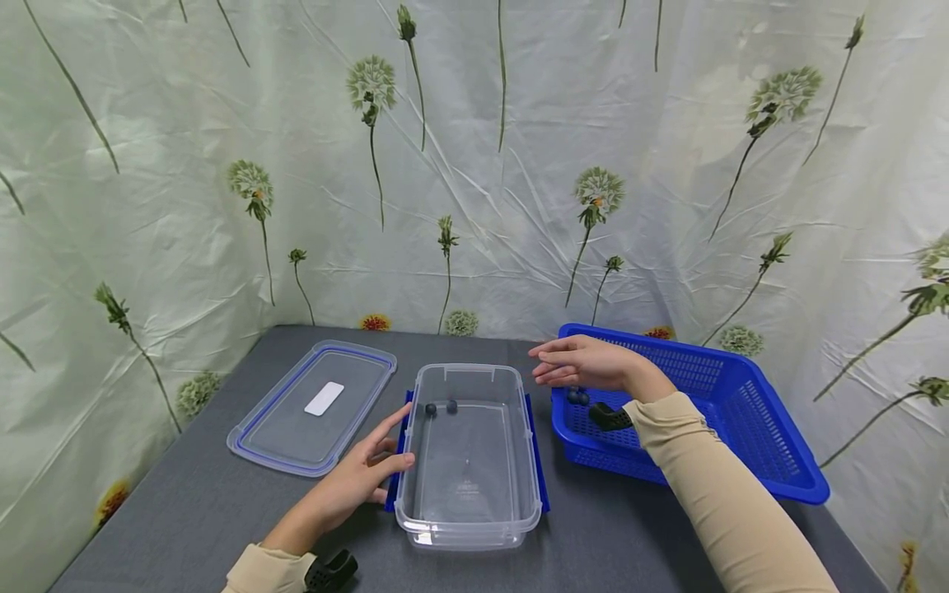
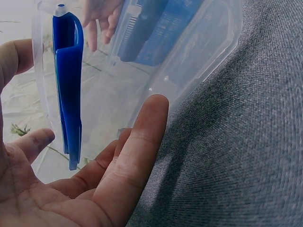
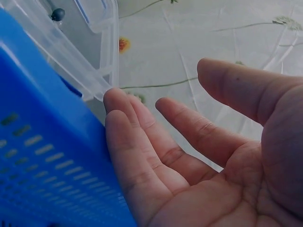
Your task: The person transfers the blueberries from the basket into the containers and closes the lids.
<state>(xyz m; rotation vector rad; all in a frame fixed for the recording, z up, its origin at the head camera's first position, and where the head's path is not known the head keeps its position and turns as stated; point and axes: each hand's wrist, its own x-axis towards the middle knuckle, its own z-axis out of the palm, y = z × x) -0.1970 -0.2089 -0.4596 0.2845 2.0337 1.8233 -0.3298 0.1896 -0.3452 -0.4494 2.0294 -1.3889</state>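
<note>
In the head view, a clear plastic food container point(image 1: 469, 461) with blue side latches point(image 2: 68, 85) stands in the middle. Two blueberries point(image 1: 452, 406) lie inside it near its far left corner. My left hand point(image 1: 363, 469) rests along the container's left side with relaxed, spread fingers, the thumb over the rim. To the right, my right hand point(image 1: 589, 362) hovers over the left edge of a blue plastic basket point(image 1: 771, 436). Its fingers are loosely extended, palm bare in the right wrist view. Below that hand, several blueberries point(image 1: 577, 397) sit in the basket; my forearm hides part of it.
A clear lid point(image 1: 285, 428) with a blue seal and a white label point(image 1: 324, 399) lies flat at the left. Dark grey cloth point(image 1: 193, 502) covers the table. Behind it hangs a pale curtain point(image 1: 474, 181) with a dandelion print.
</note>
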